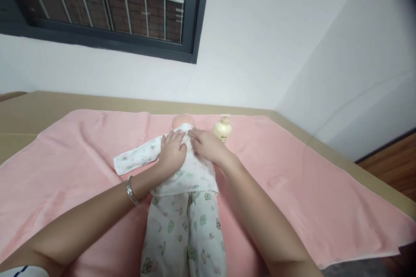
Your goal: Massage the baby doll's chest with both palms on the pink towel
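Observation:
A baby doll [183, 120] lies on its back, its bald head pointing away from me. It wears a white printed pajama top [190, 179] and matching pajama pants [186, 233]. One long sleeve stretches out to the left; the other side is mostly hidden by my right arm. My left hand [173, 151], below a silver bangle, rests on the doll's chest with fingers extended. Opposite it, my right hand [208, 143] has bent fingers at the front of the top, just below the collar, seemingly pinching the fabric. The fingertips partly hide the cloth between them.
A pale yellow pump bottle [222, 129] stands right of the doll's head. Under everything spreads a pink blanket [279, 181], slightly wrinkled, over a tan surface [97, 100]. A white wall [247, 52] and a barred window [113, 4] rise behind.

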The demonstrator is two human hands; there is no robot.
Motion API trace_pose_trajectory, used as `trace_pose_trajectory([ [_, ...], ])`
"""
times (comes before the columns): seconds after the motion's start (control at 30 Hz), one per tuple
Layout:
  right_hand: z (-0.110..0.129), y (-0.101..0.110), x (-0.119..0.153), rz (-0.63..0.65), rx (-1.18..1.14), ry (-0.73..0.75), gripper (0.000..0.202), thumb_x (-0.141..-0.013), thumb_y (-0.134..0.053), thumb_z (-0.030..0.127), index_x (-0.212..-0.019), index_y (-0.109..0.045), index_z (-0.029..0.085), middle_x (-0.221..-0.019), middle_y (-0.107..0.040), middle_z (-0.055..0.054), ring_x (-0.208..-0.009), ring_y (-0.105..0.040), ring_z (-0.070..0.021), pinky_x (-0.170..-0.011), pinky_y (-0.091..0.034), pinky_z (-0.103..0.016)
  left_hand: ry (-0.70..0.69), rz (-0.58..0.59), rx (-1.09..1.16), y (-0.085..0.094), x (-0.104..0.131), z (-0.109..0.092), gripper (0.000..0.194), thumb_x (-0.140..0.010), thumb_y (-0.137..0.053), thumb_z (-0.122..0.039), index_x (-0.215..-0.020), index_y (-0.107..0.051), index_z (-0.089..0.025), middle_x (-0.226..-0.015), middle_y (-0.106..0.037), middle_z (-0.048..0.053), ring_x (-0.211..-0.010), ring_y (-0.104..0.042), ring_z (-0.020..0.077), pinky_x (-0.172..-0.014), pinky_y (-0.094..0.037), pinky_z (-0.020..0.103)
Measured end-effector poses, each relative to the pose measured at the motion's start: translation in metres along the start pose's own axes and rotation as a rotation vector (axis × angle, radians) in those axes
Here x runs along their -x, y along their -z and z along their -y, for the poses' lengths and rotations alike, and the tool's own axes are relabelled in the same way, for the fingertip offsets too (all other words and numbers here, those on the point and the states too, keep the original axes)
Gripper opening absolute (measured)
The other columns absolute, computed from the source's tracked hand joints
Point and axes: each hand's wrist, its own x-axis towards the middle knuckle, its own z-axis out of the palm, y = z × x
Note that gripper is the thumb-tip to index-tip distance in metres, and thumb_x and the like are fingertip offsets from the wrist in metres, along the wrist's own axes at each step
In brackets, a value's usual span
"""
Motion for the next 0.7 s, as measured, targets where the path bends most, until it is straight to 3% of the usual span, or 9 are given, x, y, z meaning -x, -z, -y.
trace_pose_trajectory([
  [0.1,0.002,0.032,0.009,-0.214,-0.012,-0.028,0.054,-0.091,-0.037,0.012,-0.142,-0.056,0.018,-0.148,-0.054,-0.005,-0.139,-0.048,-0.0202,-0.117,-0.037,-0.036,-0.103,0.139,0.161,0.006,0.006,-0.031,0.048,-0.077,-0.060,-0.024,-0.124,-0.066,-0.021,-0.153,-0.048,0.010,-0.150,-0.028,0.0341,-0.125,-0.008,0.059],
  [0.17,-0.003,0.049,0.013,-0.353,0.029,-0.094,0.061,-0.085,-0.035,0.006,-0.142,-0.055,0.015,-0.150,-0.052,-0.005,-0.142,-0.045,-0.0211,-0.119,-0.035,-0.038,-0.063,0.223,0.453,0.007,-0.001,-0.053,0.043,-0.077,-0.061,-0.026,-0.119,-0.068,-0.022,-0.148,-0.055,0.008,-0.146,-0.037,0.0321,-0.125,-0.020,0.054],
  [0.23,-0.011,0.058,0.014,-0.432,0.070,-0.192,0.065,-0.083,-0.035,0.004,-0.145,-0.052,0.011,-0.152,-0.049,-0.009,-0.145,-0.040,-0.0244,-0.120,-0.035,-0.043,0.083,0.289,0.841,0.006,-0.017,-0.071,0.045,-0.084,-0.054,-0.033,-0.125,-0.064,-0.018,-0.143,-0.058,0.011,-0.137,-0.049,0.0289,-0.118,-0.037,0.046],
  [0.3,-0.020,0.061,0.012,-0.441,0.088,-0.263,0.064,-0.084,-0.035,0.005,-0.146,-0.047,0.006,-0.154,-0.046,-0.013,-0.147,-0.036,-0.0273,-0.119,-0.034,-0.046,0.264,0.329,1.167,0.004,-0.041,-0.084,0.052,-0.093,-0.038,-0.041,-0.134,-0.057,-0.014,-0.145,-0.056,0.015,-0.134,-0.054,0.0252,-0.113,-0.044,0.041],
  [0.4,-0.030,0.057,0.008,-0.360,0.126,-0.258,0.062,-0.084,-0.037,0.004,-0.145,-0.048,0.005,-0.152,-0.047,-0.017,-0.147,-0.036,-0.0286,-0.119,-0.034,-0.046,0.435,0.400,1.362,0.001,-0.074,-0.094,0.067,-0.098,-0.016,-0.050,-0.145,-0.044,-0.012,-0.144,-0.056,0.019,-0.132,-0.056,0.0244,-0.106,-0.050,0.040],
  [0.53,-0.037,0.050,0.003,-0.196,0.240,-0.184,0.056,-0.082,-0.041,0.003,-0.137,-0.053,0.003,-0.148,-0.049,-0.021,-0.142,-0.040,-0.0305,-0.116,-0.035,-0.043,0.430,0.432,1.424,0.000,-0.090,-0.096,0.075,-0.096,-0.010,-0.058,-0.148,-0.039,-0.011,-0.139,-0.059,0.019,-0.130,-0.058,0.0250,-0.104,-0.050,0.039],
  [0.7,-0.041,0.044,0.003,-0.282,0.295,-0.204,0.043,-0.085,-0.044,0.008,-0.125,-0.059,0.007,-0.131,-0.060,-0.019,-0.123,-0.052,-0.0303,-0.097,-0.046,-0.038,0.427,0.464,1.454,-0.003,-0.087,-0.092,0.071,-0.096,-0.015,-0.056,-0.147,-0.039,-0.012,-0.138,-0.060,0.018,-0.127,-0.060,0.0248,-0.105,-0.050,0.040],
])
